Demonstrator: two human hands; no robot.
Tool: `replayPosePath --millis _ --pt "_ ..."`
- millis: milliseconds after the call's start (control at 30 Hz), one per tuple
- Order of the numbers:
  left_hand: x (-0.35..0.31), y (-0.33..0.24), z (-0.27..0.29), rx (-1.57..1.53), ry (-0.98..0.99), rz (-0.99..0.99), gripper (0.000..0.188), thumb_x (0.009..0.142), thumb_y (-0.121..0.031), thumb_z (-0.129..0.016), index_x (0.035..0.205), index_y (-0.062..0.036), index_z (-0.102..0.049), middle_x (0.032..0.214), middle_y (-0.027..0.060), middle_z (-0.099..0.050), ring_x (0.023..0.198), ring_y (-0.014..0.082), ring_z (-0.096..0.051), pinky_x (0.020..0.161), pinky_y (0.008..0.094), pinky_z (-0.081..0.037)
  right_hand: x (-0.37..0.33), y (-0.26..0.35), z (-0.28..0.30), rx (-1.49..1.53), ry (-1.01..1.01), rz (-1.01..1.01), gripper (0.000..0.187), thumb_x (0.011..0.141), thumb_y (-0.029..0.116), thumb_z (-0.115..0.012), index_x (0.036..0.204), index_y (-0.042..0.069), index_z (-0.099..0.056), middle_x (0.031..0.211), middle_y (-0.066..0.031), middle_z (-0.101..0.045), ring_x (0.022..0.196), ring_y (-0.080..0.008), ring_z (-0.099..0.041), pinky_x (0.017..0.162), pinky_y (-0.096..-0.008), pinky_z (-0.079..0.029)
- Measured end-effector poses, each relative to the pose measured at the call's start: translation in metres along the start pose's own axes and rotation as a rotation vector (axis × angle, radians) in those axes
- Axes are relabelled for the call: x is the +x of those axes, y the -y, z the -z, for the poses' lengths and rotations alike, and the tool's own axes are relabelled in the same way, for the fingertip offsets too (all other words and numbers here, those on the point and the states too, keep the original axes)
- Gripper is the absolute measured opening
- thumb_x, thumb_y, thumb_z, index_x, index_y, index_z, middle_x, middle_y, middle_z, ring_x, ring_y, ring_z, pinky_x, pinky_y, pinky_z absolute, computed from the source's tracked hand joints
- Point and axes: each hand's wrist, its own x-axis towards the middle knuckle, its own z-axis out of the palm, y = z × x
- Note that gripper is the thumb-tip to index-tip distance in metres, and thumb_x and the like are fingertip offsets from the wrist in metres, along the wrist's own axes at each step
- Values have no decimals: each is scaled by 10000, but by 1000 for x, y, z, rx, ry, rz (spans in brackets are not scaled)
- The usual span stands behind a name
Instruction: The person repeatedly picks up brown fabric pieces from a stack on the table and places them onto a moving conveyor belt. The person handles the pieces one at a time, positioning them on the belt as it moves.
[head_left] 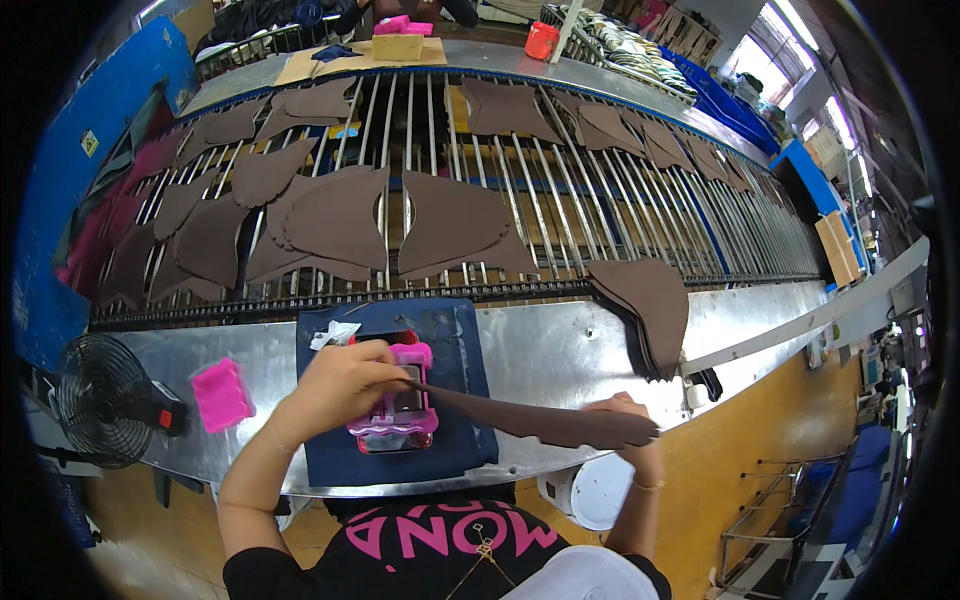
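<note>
Panel of thin dark-brown sheet material (540, 418), nearly edge-on, long axis running left to right. Left hand (350, 383) pinched tight on left tip, over pink plastic-framed box (395, 430); right hand (641, 455) curled around right end, partly hidden, nearer scallop-edged brown stack (655, 310).

Brown piece (540, 418), navy mat (465, 360), black fan (100, 400), pink tray (222, 396).

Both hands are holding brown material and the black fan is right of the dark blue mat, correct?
No: the head view shows the black fan left of the dark blue mat. The left hand and right hand do hold brown material.
</note>
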Motion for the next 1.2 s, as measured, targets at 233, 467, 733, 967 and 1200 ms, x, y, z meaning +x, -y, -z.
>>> replayPosePath --millis 233,467,733,967,1200 --pt "80 -15 -14 39 5 -217 92 734 -117 -706 793 -66 -656 881 65 -534 742 255 -593 611 355 -474 -26 -8 62 -68 -242 -35 155 743 11 -730 879 -10 -659 809 -134 -681 718 -239 -613 673 -296 -465" --pt "128 -34 34 212 -320 -266 66 732 -71 -683 783 -45 -650 924 78 -509 800 239 -581 652 345 -473 37 11 72 338 -487 -25 120 831 -1 -665 942 10 -621 748 27 -580 592 -22 -430 518 -177 -347" --pt "162 -9 65 524 -415 -366 38 717 -65 -662 755 -65 -659 1013 107 -477 989 273 -502 841 373 -407 99 22 58 111 -343 21 126 851 92 -666 887 -29 -655 591 -14 -539 528 -66 -452 503 -211 -364" --pt "187 9 66 713 -500 -415 205 731 -150 -697 927 -113 -649 1153 112 -469 1093 304 -470 924 405 -394 158 43 27 -24 -353 -4 128 869 89 -625 879 -39 -624 565 -61 -549 433 -73 -471 440 -236 -366" --pt "124 30 86 378 -693 -137 509 793 -223 -700 1262 -191 -506 1297 152 -383 1101 323 -489 921 399 -426 223 -45 -63 871 -305 -112 282 924 123 -567 1145 -9 -450 626 -48 -577 461 -89 -513 441 -209 -401"
